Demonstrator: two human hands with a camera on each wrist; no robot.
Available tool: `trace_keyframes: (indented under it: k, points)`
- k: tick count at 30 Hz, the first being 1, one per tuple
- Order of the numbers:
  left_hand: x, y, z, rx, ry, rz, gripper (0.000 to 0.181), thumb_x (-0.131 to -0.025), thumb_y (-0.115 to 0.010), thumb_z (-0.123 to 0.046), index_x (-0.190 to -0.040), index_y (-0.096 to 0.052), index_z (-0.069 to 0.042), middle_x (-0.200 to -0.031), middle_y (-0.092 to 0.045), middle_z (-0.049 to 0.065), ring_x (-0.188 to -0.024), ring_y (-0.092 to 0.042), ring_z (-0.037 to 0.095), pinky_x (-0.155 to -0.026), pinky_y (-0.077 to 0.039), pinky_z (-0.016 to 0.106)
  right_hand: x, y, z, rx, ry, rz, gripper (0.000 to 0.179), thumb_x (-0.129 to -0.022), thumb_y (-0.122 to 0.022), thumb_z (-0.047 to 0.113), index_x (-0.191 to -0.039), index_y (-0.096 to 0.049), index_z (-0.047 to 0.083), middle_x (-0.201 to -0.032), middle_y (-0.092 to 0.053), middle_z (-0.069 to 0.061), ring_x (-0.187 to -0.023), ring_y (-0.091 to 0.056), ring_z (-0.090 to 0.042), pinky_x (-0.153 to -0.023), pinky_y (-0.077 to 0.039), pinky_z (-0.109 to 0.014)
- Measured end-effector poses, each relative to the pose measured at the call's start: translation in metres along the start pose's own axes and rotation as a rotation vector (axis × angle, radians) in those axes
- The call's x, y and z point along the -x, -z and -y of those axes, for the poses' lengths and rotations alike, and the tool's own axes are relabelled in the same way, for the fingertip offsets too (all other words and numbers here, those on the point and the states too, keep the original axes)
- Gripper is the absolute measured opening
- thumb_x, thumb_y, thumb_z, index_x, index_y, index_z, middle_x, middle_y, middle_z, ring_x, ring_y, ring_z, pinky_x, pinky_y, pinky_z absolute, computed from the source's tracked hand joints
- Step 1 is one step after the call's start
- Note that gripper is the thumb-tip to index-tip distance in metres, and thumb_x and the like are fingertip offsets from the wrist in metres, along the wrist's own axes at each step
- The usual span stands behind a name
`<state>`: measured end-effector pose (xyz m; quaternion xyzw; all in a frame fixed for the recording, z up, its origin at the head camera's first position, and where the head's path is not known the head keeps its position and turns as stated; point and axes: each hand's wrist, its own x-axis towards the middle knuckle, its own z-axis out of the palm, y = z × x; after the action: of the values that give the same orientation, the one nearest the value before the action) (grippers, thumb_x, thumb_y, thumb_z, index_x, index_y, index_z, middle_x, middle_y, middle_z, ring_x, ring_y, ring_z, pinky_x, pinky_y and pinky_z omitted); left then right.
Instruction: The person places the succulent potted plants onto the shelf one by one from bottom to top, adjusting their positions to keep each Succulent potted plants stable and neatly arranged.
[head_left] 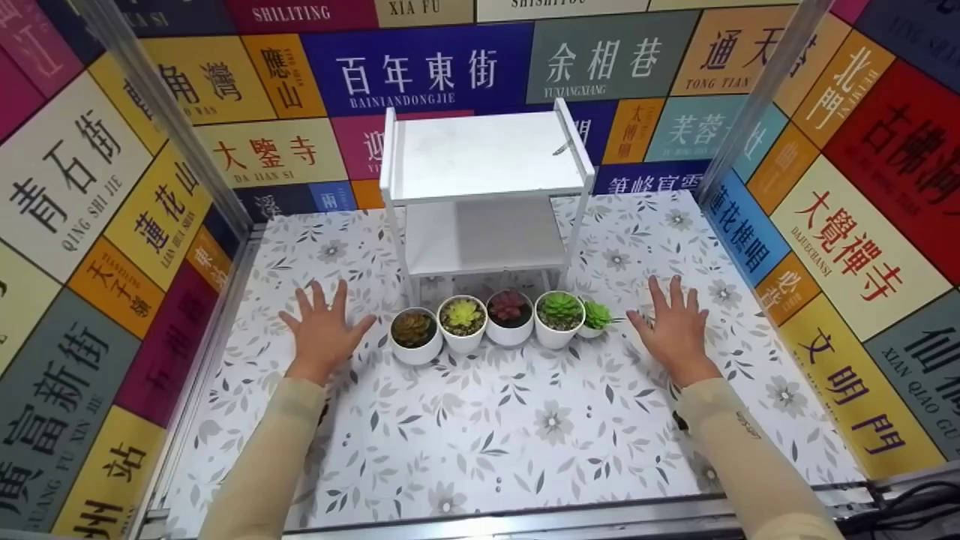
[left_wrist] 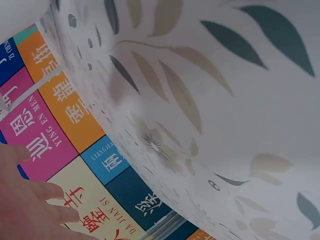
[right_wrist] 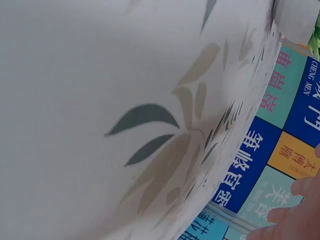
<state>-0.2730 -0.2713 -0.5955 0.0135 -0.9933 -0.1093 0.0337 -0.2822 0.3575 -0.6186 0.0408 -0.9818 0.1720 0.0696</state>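
Sleeves, head view: two beige ones closest to the lens, one per arm, reaching in from the bottom edge.
Left hand, head view: left hand wide open, fingers fanned, holding nothing. It's just left of the plant row. Can't tell if the palm actually touches the counter.
Right hand, head view: right hand pretty much mirrors that, spread wide with nothing in it, near the right end of the row.
Plants, head view: five potted succulents in white pots, bunched up between the hands. Left to right: one brownish, one yellow-green, one dark red, one bright green, plus one smaller green partly hidden behind its neighbor.
Rack, head view: one white rack, two shelves visible, standing right behind the plants.
Left wrist view: several spread fingers at the lower left, nothing in them, leaf-print counter filling most of the shot.
Right wrist view: fingertips poking in at the lower right, nothing in them either; some green leaves at the upper right edge.
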Motion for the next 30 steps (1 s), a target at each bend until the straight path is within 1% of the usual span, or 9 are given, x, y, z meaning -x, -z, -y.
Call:
trace_keyframes:
  k: [3,5,7,10,14,17,22,26,30]
  points:
    - [-0.003,0.01,-0.009,0.016,0.003,0.013,0.102,-0.098,-0.042,-0.083,-0.172,-0.019,-0.016,-0.174,-0.007,0.037,-0.159,0.001,0.064,-0.113,-0.001,0.094,0.003,0.0,0.001,-0.077,0.057,-0.039,0.081,-0.109,-0.051,0.055,-0.172,-0.021,0.015,-0.175,-0.012,-0.033,-0.156,-0.012,-0.065,-0.121,-0.017,-0.083]
    - [-0.008,0.02,-0.017,0.017,0.003,0.02,0.1,-0.099,-0.042,-0.081,-0.172,-0.021,-0.015,-0.173,-0.01,0.037,-0.159,-0.004,0.063,-0.115,-0.005,0.093,0.005,0.0,0.003,-0.14,0.093,-0.079,0.077,-0.109,-0.056,0.046,-0.171,-0.024,0.012,-0.174,-0.015,-0.032,-0.156,-0.017,-0.062,-0.122,-0.022,-0.079]
    - [-0.013,0.031,-0.026,0.017,0.001,0.019,0.097,-0.1,-0.044,-0.078,-0.17,-0.027,-0.013,-0.171,-0.018,0.037,-0.158,-0.014,0.063,-0.117,-0.013,0.09,0.007,-0.002,0.007,-0.187,0.12,-0.13,0.075,-0.108,-0.06,0.038,-0.169,-0.028,0.01,-0.172,-0.02,-0.032,-0.155,-0.023,-0.059,-0.12,-0.028,-0.077]
    - [-0.02,0.05,-0.04,0.023,-0.008,0.019,0.092,-0.102,-0.046,-0.074,-0.167,-0.034,-0.01,-0.166,-0.032,0.036,-0.152,-0.031,0.059,-0.117,-0.03,0.082,0.012,-0.005,0.012,-0.237,0.142,-0.188,0.073,-0.106,-0.065,0.03,-0.166,-0.032,0.006,-0.169,-0.026,-0.031,-0.152,-0.031,-0.056,-0.116,-0.036,-0.075]
    - [-0.023,0.075,-0.057,0.101,-0.024,0.0,0.083,-0.104,-0.051,-0.066,-0.163,-0.04,-0.008,-0.16,-0.044,0.033,-0.143,-0.046,0.055,-0.114,-0.044,0.073,0.019,-0.013,0.017,-0.292,0.16,-0.192,0.072,-0.106,-0.066,0.026,-0.165,-0.032,0.004,-0.165,-0.029,-0.032,-0.149,-0.037,-0.055,-0.113,-0.04,-0.074]
    - [-0.027,0.095,-0.066,0.172,-0.029,-0.033,0.08,-0.104,-0.052,-0.064,-0.161,-0.043,-0.009,-0.158,-0.046,0.031,-0.141,-0.048,0.053,-0.114,-0.045,0.07,0.019,-0.017,0.019,-0.337,0.169,-0.168,0.073,-0.106,-0.066,0.026,-0.166,-0.03,0.004,-0.164,-0.03,-0.032,-0.148,-0.038,-0.053,-0.115,-0.038,-0.072]
    - [-0.031,0.126,-0.069,0.254,-0.018,-0.082,0.08,-0.104,-0.049,-0.066,-0.16,-0.045,-0.01,-0.156,-0.047,0.029,-0.143,-0.048,0.049,-0.119,-0.041,0.067,0.012,-0.021,0.028,-0.392,0.161,-0.136,0.075,-0.105,-0.067,0.027,-0.166,-0.03,0.002,-0.163,-0.031,-0.03,-0.148,-0.039,-0.051,-0.118,-0.037,-0.07]
    - [-0.028,0.14,-0.073,0.303,0.002,-0.129,0.08,-0.105,-0.048,-0.067,-0.16,-0.046,-0.01,-0.157,-0.046,0.028,-0.145,-0.046,0.048,-0.122,-0.038,0.066,0.012,-0.02,0.034,-0.411,0.166,-0.109,0.074,-0.106,-0.067,0.028,-0.166,-0.031,0.004,-0.163,-0.033,-0.028,-0.148,-0.04,-0.049,-0.119,-0.038,-0.068]
    - [-0.029,0.151,-0.083,0.325,0.022,-0.15,0.082,-0.104,-0.047,-0.069,-0.162,-0.043,-0.011,-0.16,-0.044,0.026,-0.149,-0.043,0.046,-0.126,-0.035,0.064,0.016,-0.02,0.033,-0.389,0.172,-0.095,0.074,-0.105,-0.068,0.028,-0.166,-0.032,0.008,-0.162,-0.034,-0.026,-0.148,-0.042,-0.047,-0.118,-0.04,-0.067]
